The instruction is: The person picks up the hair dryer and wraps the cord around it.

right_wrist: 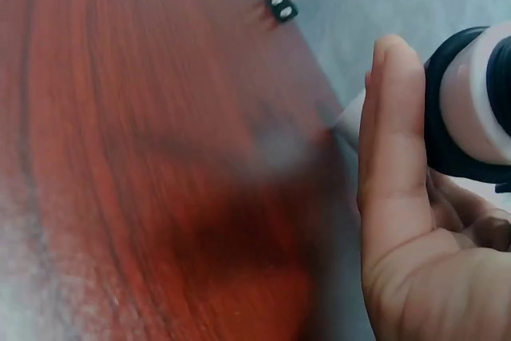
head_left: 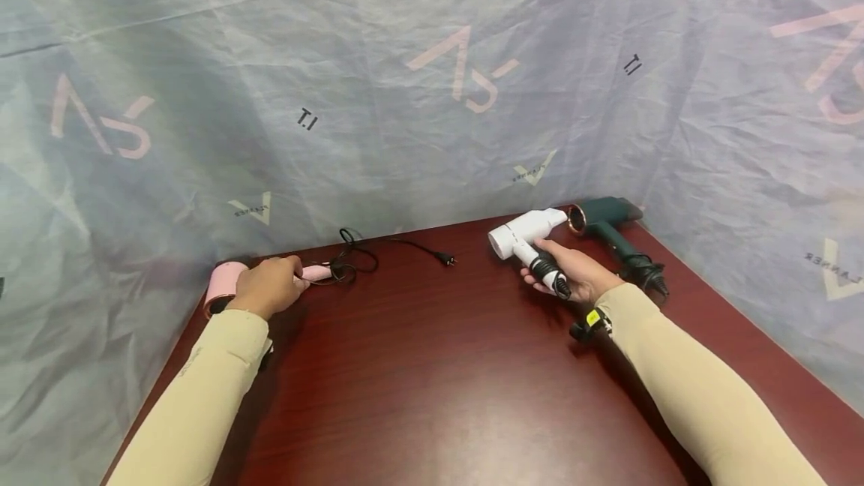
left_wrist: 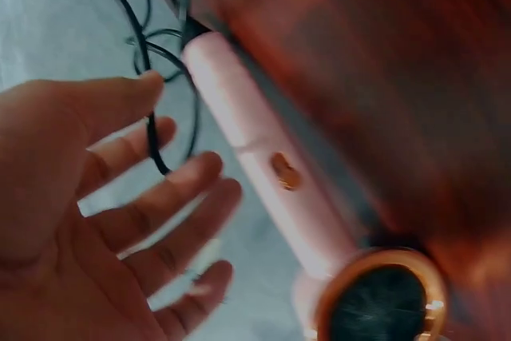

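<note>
A pink hair dryer (head_left: 226,281) with a copper-coloured rim lies at the table's back left. My left hand (head_left: 268,285) is over its handle. In the left wrist view, the loosely spread fingers (left_wrist: 172,205) stay apart from the pink handle, and a loop of its black cord (left_wrist: 150,129) hangs by the thumb and fingers. At the back right, my right hand (head_left: 570,270) grips the handle of a white hair dryer (head_left: 529,231), its dark cord wrapped round the handle. The right wrist view shows the thumb (right_wrist: 395,125) along that handle, with most fingers hidden.
Behind the white dryer, a dark green hair dryer (head_left: 604,212) with a bundled cord lies near the table's right edge. The pink dryer's plug (head_left: 444,258) rests near the back edge of the reddish-brown table (head_left: 405,366). Grey printed sheeting (head_left: 378,96) hangs around the table.
</note>
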The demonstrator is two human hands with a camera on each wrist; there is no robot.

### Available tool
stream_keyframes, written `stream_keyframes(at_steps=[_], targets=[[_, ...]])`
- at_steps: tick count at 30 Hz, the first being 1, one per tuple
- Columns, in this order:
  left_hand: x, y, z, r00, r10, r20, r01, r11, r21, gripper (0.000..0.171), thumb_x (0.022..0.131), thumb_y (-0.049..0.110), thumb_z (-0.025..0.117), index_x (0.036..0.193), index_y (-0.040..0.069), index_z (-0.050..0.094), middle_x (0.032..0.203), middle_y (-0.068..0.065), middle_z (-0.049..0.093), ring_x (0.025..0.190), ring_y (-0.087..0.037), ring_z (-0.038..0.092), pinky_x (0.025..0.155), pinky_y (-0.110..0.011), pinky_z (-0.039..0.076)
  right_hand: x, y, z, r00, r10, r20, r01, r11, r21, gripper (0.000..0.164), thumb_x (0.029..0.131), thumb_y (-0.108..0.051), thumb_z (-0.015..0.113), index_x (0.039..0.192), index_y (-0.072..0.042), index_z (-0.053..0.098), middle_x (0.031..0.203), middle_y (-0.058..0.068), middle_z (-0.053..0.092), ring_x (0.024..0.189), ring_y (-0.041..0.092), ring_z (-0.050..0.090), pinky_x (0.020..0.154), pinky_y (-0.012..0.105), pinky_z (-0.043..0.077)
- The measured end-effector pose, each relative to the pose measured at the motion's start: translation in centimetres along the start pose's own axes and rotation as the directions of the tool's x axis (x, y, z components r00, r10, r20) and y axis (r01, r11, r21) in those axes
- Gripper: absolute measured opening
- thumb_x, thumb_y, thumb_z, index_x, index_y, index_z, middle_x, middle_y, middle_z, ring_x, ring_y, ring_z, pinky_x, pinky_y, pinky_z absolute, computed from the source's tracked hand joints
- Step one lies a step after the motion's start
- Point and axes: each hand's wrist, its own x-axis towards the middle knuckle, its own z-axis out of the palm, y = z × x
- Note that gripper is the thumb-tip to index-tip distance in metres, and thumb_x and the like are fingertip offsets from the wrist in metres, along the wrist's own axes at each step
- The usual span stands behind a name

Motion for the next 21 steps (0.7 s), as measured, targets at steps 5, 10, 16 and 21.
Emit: stream_keyframes(at_steps=[5,10,16,21], targets=[[-0.5,-2.1,0.9,0.998,0.034,-0.06,-0.038,0.997,-0.066,0.052,0.093,0.03,0.069,0.139,0.009,0.057,0.127,-0.021,0.066,0.116,-0.044,0.062,0.082,-0.066,0.042,0.7,0.1,-0.5,0.997,-0.002,-0.08,0.003,1.0,0.015,0.049,0.106,-0.049,0.053,0.136,-0.011,0.041,0.12,0.012,0.062,0.088,0.023,0.077,0.08,0.036,0.064],[-0.8,-5.5,1.4,0.976,-0.088,-0.201,0.069,0.993,-0.097,0.057,0.088,0.031,0.066,0.132,-0.004,0.055,0.13,-0.036,0.053,0.117,-0.061,0.049,0.084,-0.072,0.04,0.5,0.0,-1.0,0.977,-0.1,-0.189,0.072,0.986,-0.152,0.058,0.103,-0.05,0.059,0.133,-0.003,0.044,0.115,0.015,0.064,0.086,0.027,0.078,0.077,0.04,0.065],[-1.7,-10.2,1.9,0.94,-0.328,-0.093,0.312,0.938,-0.153,0.084,0.097,0.049,0.051,0.133,-0.025,0.035,0.126,-0.054,0.035,0.116,-0.073,0.035,0.089,-0.076,0.033,0.1,-0.6,-1.5,0.887,-0.364,-0.285,0.062,0.704,-0.708,0.055,0.1,-0.059,0.058,0.087,-0.005,0.063,0.074,-0.001,0.064,0.07,0.015,0.067,0.063,0.03,0.056],[-2.3,-12.7,2.8,0.926,-0.377,0.029,0.374,0.901,-0.22,0.103,0.096,0.07,0.044,0.129,-0.028,0.041,0.121,-0.054,0.045,0.107,-0.066,0.051,0.081,-0.064,0.047,0.1,-0.9,-1.6,0.847,-0.485,-0.219,-0.014,0.392,-0.92,0.061,0.099,-0.065,0.055,0.068,-0.013,0.064,0.067,-0.003,0.057,0.072,0.02,0.056,0.067,0.031,0.047]])
